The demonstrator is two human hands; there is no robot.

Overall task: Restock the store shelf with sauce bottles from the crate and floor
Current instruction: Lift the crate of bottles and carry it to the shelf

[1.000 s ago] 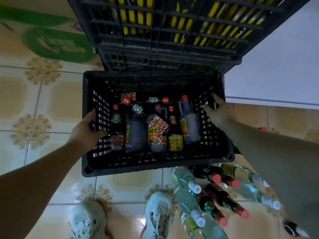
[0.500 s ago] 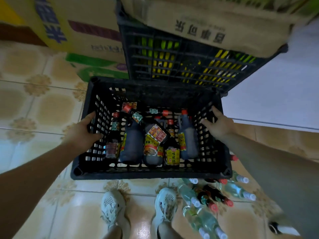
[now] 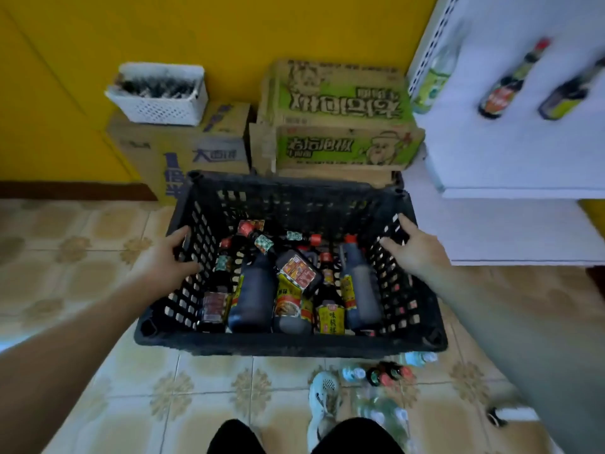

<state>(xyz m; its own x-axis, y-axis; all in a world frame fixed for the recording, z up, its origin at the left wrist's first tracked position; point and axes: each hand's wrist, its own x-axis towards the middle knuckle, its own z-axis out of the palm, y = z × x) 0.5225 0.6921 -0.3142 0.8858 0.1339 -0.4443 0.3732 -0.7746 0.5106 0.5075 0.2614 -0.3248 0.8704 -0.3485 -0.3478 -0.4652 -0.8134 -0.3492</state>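
Yellow wall (image 3: 65, 93) is rising behind a patterned tile floor (image 3: 82, 257), and cardboard boxes (image 3: 340, 126) are standing stacked at the far side, with a white basket (image 3: 157, 96) sitting on the left one. Someone is holding a black crate (image 3: 288, 347) by both sides: the left hand (image 3: 163, 267) is gripping its left wall, fingers curled through the lattice, and the right hand (image 3: 414, 249) is clamping the right wall's rim. Dark sauce bottles (image 3: 253, 296) with red caps are lying jumbled inside the crate. Loose bottles (image 3: 386, 375) are lying on the floor by the crate's near right corner, beside a white shoe (image 3: 322, 398). On the right, a white shelf (image 3: 510, 152) is carrying a few shelved bottles (image 3: 505, 86), spaced apart.
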